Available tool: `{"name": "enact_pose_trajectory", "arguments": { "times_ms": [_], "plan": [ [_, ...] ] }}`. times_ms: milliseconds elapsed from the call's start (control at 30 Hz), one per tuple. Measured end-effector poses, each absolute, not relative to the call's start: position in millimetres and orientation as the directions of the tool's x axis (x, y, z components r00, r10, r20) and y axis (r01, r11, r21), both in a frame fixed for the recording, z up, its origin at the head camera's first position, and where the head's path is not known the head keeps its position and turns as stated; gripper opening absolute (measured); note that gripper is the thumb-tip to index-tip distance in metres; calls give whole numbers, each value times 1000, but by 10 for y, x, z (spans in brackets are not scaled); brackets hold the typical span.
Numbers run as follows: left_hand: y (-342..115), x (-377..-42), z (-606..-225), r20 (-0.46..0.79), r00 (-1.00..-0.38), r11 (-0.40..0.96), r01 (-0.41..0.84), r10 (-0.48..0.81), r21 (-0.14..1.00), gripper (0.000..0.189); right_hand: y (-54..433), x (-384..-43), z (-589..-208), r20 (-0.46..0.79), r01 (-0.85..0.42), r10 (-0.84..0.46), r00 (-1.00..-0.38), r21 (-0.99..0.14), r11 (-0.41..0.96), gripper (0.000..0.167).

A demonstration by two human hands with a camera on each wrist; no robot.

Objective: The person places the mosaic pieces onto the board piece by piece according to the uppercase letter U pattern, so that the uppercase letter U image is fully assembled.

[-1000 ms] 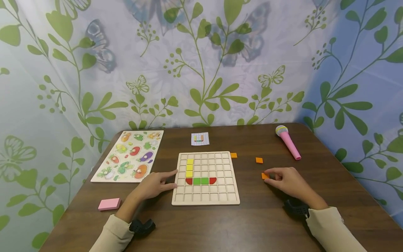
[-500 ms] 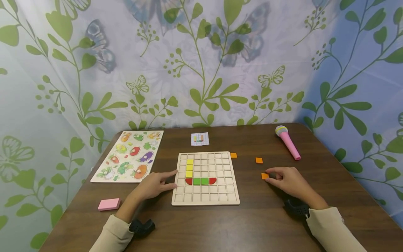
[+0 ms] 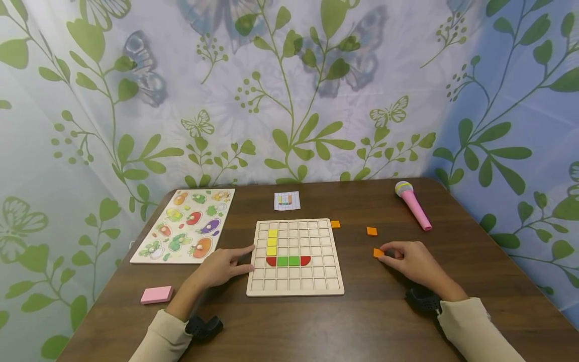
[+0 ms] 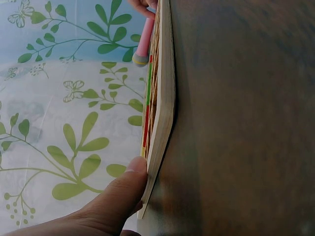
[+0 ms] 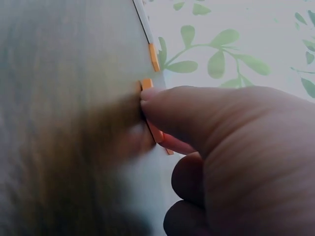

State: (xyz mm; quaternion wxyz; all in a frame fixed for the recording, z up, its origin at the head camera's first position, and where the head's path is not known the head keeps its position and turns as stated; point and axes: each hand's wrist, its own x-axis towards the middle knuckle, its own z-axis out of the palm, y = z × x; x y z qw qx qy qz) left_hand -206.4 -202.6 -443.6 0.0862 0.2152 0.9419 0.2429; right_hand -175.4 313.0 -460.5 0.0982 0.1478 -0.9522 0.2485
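A wooden grid board (image 3: 316,285) lies on the table, with three yellow squares (image 3: 272,241) in a column above a row of two green squares (image 3: 288,261) between two red quarter-round pieces (image 3: 305,261). My left hand (image 3: 221,266) touches the board's left edge with thumb and index finger extended; in the left wrist view the thumb (image 4: 129,184) is right at the rim. On the right, my right hand (image 3: 409,259) pinches an orange square tile (image 3: 377,253) between thumb and index finger, close over the table. That tile (image 5: 155,132) is partly hidden by the thumb in the right wrist view.
Two more orange tiles lie nearby, one orange tile (image 3: 335,224) at the board's upper right corner and another orange tile (image 3: 372,231) farther right. Behind the board is a pattern card (image 3: 287,200). A vegetable puzzle (image 3: 185,226), pink block (image 3: 157,294) and pink toy microphone (image 3: 415,206) stand around.
The right hand, with the orange tile in its pinch, has shifted very slightly left, and the tile looks a little tilted. The left hand stays at the board's edge.
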Motion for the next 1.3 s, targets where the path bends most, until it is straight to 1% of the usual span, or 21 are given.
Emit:
{"name": "enact_pose_trajectory", "arguments": {
  "times_ms": [700,1300],
  "plan": [
    [-2032,-2072,-4451,-57,-891,786,367,451,497,66,3035,-1728,-4588,269,-321,-214,-939,-467,824,20],
    [-2032,-2084,-4474,-49,-893,789,368,448,493,66,2821,-1746,-4643,287,-355,-235,-929,-505,787,18]
  ]
}}
